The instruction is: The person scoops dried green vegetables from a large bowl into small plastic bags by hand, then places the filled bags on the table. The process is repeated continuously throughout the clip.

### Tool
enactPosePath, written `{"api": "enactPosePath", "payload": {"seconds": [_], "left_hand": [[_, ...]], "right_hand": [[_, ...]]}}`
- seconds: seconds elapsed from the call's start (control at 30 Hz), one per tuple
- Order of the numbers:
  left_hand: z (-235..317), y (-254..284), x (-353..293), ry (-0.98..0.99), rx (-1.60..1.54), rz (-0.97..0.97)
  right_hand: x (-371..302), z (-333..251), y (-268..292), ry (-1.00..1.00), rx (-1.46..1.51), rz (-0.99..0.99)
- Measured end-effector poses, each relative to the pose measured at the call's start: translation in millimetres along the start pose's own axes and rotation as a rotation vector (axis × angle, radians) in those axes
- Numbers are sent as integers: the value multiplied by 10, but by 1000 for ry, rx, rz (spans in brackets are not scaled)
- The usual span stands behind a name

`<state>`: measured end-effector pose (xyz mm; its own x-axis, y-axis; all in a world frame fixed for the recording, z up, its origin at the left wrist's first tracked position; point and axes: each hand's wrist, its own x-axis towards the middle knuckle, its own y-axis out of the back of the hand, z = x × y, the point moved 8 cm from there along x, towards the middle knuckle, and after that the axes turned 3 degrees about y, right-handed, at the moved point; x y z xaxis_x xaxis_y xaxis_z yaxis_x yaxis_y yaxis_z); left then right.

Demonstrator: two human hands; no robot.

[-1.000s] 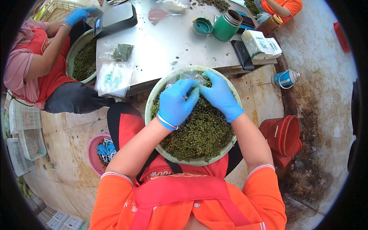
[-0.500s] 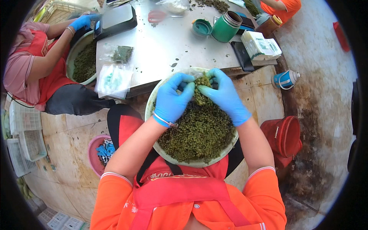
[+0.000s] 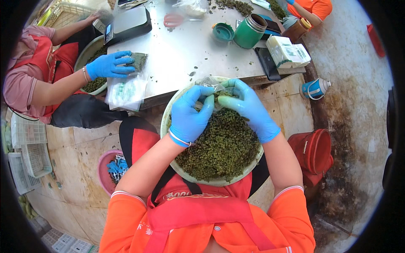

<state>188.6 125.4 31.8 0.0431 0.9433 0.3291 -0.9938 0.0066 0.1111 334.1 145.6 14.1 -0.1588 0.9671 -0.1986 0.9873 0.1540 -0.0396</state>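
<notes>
A pale round basin (image 3: 171,158) rests on my lap, heaped with small green berry clusters (image 3: 219,145) that look like green peppercorns. Over its far side, my left hand (image 3: 192,113) and my right hand (image 3: 249,110), both in blue gloves, come close together with curled fingers. Between them is a clear plastic bag (image 3: 210,83), crumpled, its top standing out past my fingertips. A bit of green shows between my thumbs; whether it lies inside the bag or in front of it I cannot tell.
Beyond the basin stands a metal table (image 3: 181,50) with a scale (image 3: 130,21), a green jar (image 3: 249,31) and white packs (image 3: 284,50). At left, a co-worker's gloved hand (image 3: 110,65) touches a filled bag. Red buckets (image 3: 314,147) and a pink basin (image 3: 103,168) flank me.
The green cluster between my fingers has mostly gone from sight, and more of the plastic bag shows. The co-worker's gloved hand has moved from the scale to the filled bag.
</notes>
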Motion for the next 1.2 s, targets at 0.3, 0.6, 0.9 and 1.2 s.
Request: {"api": "enactPosePath", "payload": {"seconds": [0.3, 0.6, 0.9, 1.2], "left_hand": [[293, 167, 74, -146, 135, -190], [-326, 212, 366, 182, 115, -538], [55, 126, 242, -29, 206, -338], [-680, 479, 281, 104, 146, -169]], "right_hand": [[-67, -276, 221, 266, -428, 39], [-288, -1055, -38, 599, -768, 49], [-124, -840, -205, 586, -865, -2], [-319, -1132, -146, 780, -954, 129]]}}
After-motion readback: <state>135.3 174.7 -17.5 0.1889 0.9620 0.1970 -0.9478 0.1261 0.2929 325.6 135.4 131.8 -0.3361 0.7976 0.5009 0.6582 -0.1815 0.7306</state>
